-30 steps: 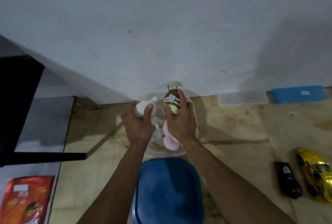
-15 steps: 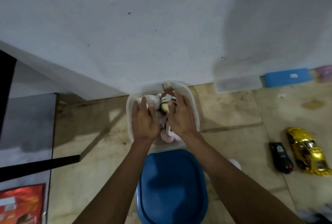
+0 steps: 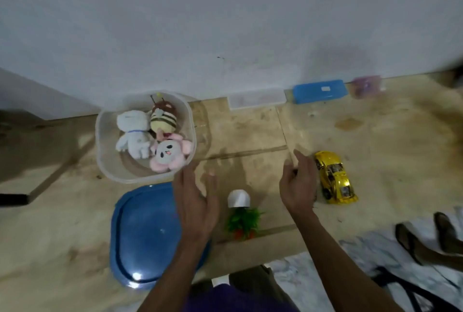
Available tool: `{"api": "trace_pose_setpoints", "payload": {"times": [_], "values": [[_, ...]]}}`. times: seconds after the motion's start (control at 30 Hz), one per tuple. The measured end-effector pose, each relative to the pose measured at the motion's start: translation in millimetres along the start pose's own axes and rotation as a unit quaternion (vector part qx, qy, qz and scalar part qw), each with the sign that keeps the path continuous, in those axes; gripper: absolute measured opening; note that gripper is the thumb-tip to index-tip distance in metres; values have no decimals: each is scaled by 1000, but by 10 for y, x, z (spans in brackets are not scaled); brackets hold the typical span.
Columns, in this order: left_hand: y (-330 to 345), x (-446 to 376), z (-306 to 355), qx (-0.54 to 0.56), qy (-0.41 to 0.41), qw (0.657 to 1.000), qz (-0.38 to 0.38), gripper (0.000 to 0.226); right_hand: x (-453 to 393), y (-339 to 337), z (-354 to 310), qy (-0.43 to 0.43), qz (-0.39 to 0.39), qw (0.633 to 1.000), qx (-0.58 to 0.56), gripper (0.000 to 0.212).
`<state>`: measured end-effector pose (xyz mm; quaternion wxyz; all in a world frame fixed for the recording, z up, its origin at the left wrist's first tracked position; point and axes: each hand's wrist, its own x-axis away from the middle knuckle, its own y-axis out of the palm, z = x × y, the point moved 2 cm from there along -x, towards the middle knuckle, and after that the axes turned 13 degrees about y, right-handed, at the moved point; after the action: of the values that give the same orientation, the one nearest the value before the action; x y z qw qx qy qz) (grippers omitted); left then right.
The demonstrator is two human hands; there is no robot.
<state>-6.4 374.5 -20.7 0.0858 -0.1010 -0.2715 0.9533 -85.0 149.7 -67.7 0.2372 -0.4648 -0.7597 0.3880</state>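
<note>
A clear plastic tub (image 3: 105, 161) stands against the wall with three plush toys inside: a white rabbit (image 3: 134, 134), a striped bee (image 3: 162, 119) and a pink-eared panda (image 3: 169, 156). Its blue lid (image 3: 142, 231) lies flat on the table in front of it. My left hand (image 3: 198, 201) hovers above the lid's right edge, fingers straight, holding nothing. My right hand (image 3: 299, 184) is lowered just left of a yellow toy car (image 3: 335, 176), fingers loosely bent; whatever lies beneath it is hidden.
A small white pot with a green plant (image 3: 241, 211) lies tipped between my hands. A clear box (image 3: 256, 99), a blue box (image 3: 320, 91) and a pink item (image 3: 365, 86) line the wall. The wooden table's front edge (image 3: 250, 259) is near my body; feet in sandals (image 3: 426, 239) are on the floor.
Both hands have left the tub and the plush toys and moved right and toward me. The view has swung right, and the black toy beside the yellow car is now covered by my right hand.
</note>
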Motion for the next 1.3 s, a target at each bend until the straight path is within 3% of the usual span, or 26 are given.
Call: {"api": "trace_pose_setpoints", "payload": {"times": [0.17, 0.33, 0.5, 0.7, 0.97, 1.2, 1.3], "values": [[700, 470, 124, -67, -74, 989, -109, 72, -121, 28, 607, 0, -52, 991, 126, 52], [1113, 604, 123, -146, -138, 967, -155, 68, -132, 100, 774, -27, -41, 981, 190, 56], [1236, 688, 38, -231, -124, 954, -149, 61, -147, 158, 852, -48, -29, 976, 212, 49], [1185, 666, 20, -187, -139, 964, -125, 55, -104, 160, 763, -67, -21, 984, 164, 42], [603, 247, 139, -92, -119, 988, 14, 52, 122, 186, -235, -3, -111, 993, -44, 47], [-464, -559, -136, -54, -107, 981, 152, 50, 538, 480, -1642, -15, -203, 960, -193, 50], [-823, -934, -379, -53, -121, 978, 159, 51, 709, 724, -2190, -24, -252, 944, -213, 47]]}}
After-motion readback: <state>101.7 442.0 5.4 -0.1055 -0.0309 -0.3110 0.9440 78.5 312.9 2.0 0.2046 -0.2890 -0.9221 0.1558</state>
